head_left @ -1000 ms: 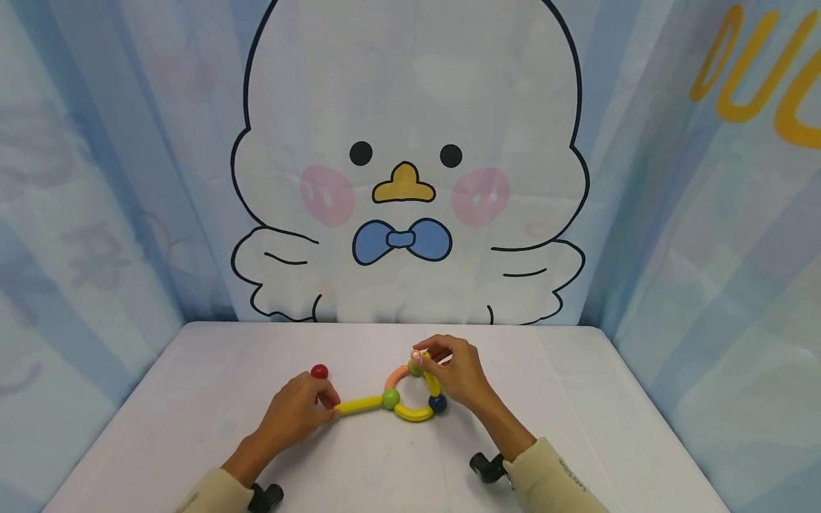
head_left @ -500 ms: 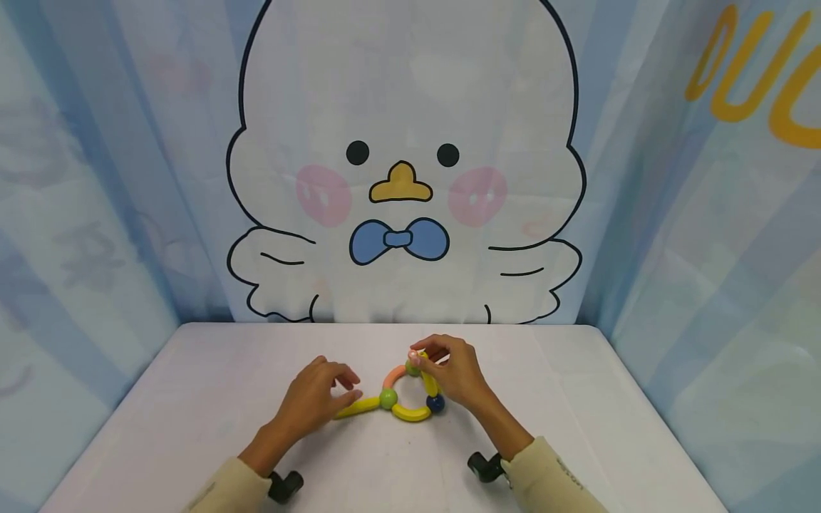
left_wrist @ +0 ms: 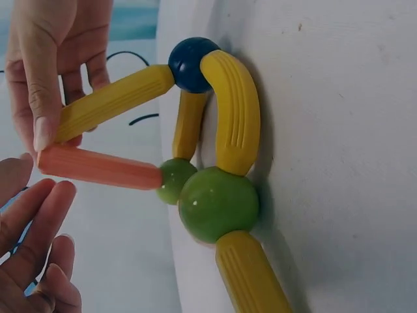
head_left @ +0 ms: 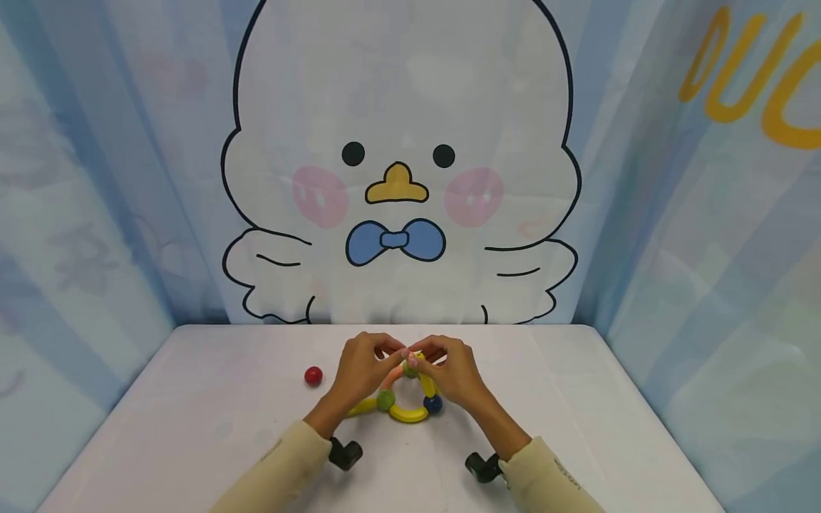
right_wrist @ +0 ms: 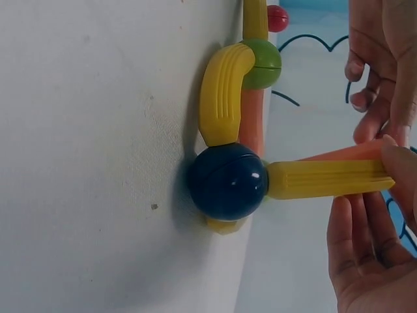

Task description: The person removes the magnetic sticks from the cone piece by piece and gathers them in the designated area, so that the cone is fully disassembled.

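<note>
My right hand [head_left: 452, 367] pinches the upper end of a straight yellow stick [right_wrist: 329, 179] that stands up from a dark blue ball [right_wrist: 228, 182]. Its thumb also meets the tip of an orange stick [left_wrist: 98, 168], which leans in from a green ball [left_wrist: 176, 180]. Close to that tip is my left hand [head_left: 365, 363], thumb and fingers apart in the left wrist view; contact cannot be made out. Below, a curved yellow stick [head_left: 408, 415] joins the blue ball to a nearer green ball [head_left: 385, 400], forming part of a ring with a curved orange stick [head_left: 393, 377].
A straight yellow stick [head_left: 363, 407] runs left from the nearer green ball, partly behind my left wrist. To the left, a red ball [head_left: 313, 376] lies apart on the white table [head_left: 551, 399]. A printed curtain [head_left: 398, 92] hangs behind the table.
My left hand has left the end of the straight yellow stick on the table and moved right and away from me, up beside my right hand. The right hand stays where it was.
</note>
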The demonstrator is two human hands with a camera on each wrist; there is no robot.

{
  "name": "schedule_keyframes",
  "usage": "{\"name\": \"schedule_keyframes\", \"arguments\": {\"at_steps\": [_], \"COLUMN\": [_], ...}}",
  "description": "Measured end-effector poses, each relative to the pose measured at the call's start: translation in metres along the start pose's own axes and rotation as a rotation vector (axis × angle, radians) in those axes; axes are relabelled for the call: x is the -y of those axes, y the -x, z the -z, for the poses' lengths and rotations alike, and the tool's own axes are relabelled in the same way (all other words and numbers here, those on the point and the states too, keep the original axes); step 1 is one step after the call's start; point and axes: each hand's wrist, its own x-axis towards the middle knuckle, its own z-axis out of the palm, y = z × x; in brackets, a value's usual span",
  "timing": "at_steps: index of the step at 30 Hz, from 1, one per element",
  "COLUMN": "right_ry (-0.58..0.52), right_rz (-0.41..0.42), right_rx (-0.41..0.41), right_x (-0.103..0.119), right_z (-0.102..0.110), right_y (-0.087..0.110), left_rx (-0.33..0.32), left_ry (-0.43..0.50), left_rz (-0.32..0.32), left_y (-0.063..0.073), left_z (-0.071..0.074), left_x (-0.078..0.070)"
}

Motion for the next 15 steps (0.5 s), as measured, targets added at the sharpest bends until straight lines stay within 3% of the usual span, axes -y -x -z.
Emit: {"name": "schedule_keyframes", "arguments": {"at_steps": [7,15], "right_ry": [-0.018,-0.016], "right_rz": [-0.014,-0.033], "right_rx": [0.002,-0.021], "right_x": [0.0006,-0.0008], "right_z": [0.0019,0.0066], "right_y": [0.0005,0.0027], "left_rx": [0.018,0.062], "left_ry": [0.022,0.016], "left_rz": [0.02,0.032], "left_y": [-0.0019,0.0071], "left_z": [-0.0047,-0.0051], "left_x": [0.0008,0.0033]}}
